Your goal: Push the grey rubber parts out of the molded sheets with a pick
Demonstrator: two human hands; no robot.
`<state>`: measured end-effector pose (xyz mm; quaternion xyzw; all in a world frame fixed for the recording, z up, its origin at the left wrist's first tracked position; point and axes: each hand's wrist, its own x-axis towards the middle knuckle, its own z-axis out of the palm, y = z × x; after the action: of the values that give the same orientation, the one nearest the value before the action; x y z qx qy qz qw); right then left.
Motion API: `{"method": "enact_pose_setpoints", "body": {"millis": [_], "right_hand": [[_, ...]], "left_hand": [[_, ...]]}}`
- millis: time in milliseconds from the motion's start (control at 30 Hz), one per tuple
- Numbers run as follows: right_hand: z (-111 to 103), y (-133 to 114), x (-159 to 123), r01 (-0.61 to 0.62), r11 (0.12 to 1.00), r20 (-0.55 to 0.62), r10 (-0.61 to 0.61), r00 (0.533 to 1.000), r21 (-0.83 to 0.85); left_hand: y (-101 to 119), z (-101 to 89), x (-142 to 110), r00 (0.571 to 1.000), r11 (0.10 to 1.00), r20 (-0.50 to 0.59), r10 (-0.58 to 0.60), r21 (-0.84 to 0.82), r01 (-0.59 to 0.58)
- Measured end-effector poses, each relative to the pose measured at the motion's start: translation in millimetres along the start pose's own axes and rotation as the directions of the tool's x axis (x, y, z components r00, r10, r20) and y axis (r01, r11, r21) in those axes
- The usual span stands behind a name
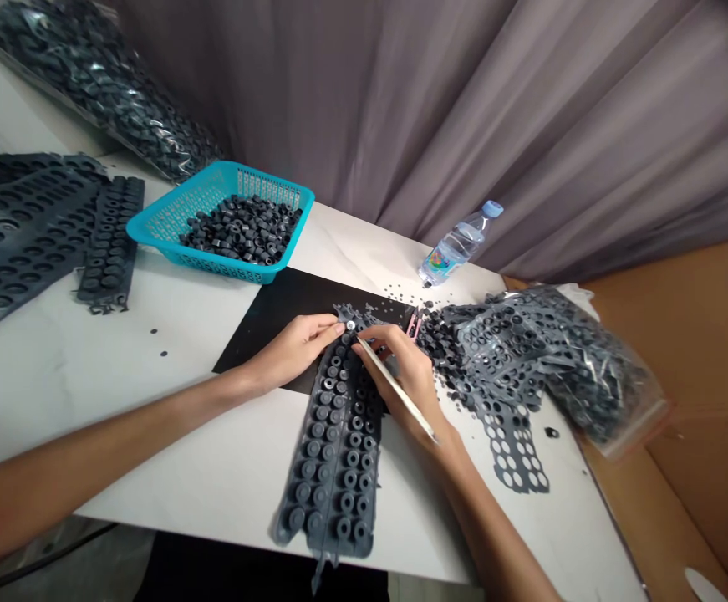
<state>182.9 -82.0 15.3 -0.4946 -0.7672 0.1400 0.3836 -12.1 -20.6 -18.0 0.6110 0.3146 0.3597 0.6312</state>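
Your left hand [304, 341] pinches grey rubber strip [332, 468], studs [318, 429] remaining; right [404, 359] clasps slim white stick [397, 389]; loose black rings [244, 232], 11 o'clock.

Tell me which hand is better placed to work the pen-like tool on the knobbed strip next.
Right, I'd judge: the right hand grips the pen-like tool, tip near the far end of the knobbed strip. The left hand, at the strip's left edge, shows no tool.
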Motion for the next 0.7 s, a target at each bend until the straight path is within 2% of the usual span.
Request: {"method": "enact_pose_setpoints", "body": {"millis": [133, 300, 433, 700], "right_hand": [[-2.2, 4.5, -0.8, 0.027, 0.999, 0.054, -0.026, 0.998, -0.022], [0.1, 4.7, -1.6, -0.001, 0.998, 0.028, 0.003, 1.0, -0.067], [1.6, 4.8, -0.5, 0.006, 0.988, 0.051, 0.002, 0.999, -0.152], [4.5, 9.9, -0.9, 0.169, 0.905, 0.093, -0.144, 0.985, -0.389]], "left_hand": [[0.1, -0.2, 0.1, 1.0, 0.999, -0.017, 0.011, 0.03, -0.011], [0.4, 0.9, 0.4, 1.0, 0.998, -0.011, 0.023, 0.056, -0.022], [0.4, 1.4, 0.8, 0.998, 0.994, -0.031, 0.051, 0.099, -0.048], [-0.3, 0.2, 1.4, 0.996, 0.988, -0.049, 0.074, 0.138, -0.067]]}}
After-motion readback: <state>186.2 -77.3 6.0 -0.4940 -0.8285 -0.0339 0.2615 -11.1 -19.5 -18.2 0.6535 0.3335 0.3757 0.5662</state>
